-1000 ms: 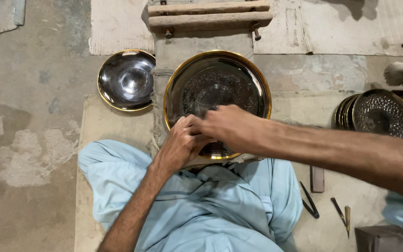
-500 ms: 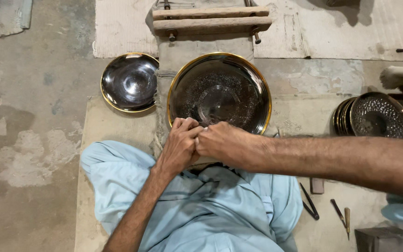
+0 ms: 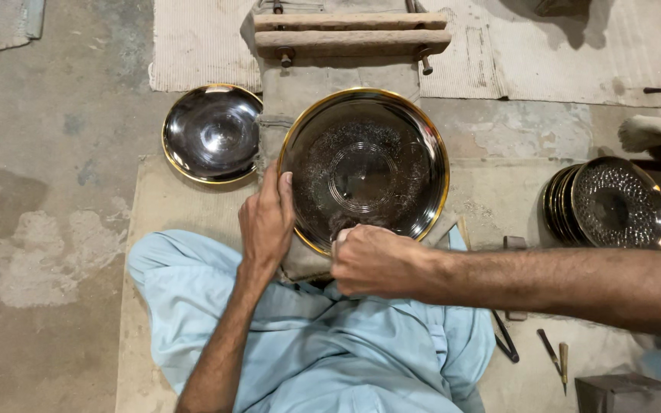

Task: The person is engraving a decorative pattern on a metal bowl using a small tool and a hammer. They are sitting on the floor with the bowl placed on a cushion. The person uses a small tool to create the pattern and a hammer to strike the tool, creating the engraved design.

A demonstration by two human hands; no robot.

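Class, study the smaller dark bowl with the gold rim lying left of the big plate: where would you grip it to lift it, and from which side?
Grip the smaller bowl by its gold rim on the left edge, coming from the bare floor side. It lies open side up with the rim standing free there, while its right edge sits close against the padded block under the large plate.

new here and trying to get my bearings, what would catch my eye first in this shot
The big dark plate with a gold rim sits dead centre on a padded block. The left hand rests on its left edge and the right hand is closed at its near edge. A smaller bowl lies to its left, and a stack of patterned plates stands at the right.
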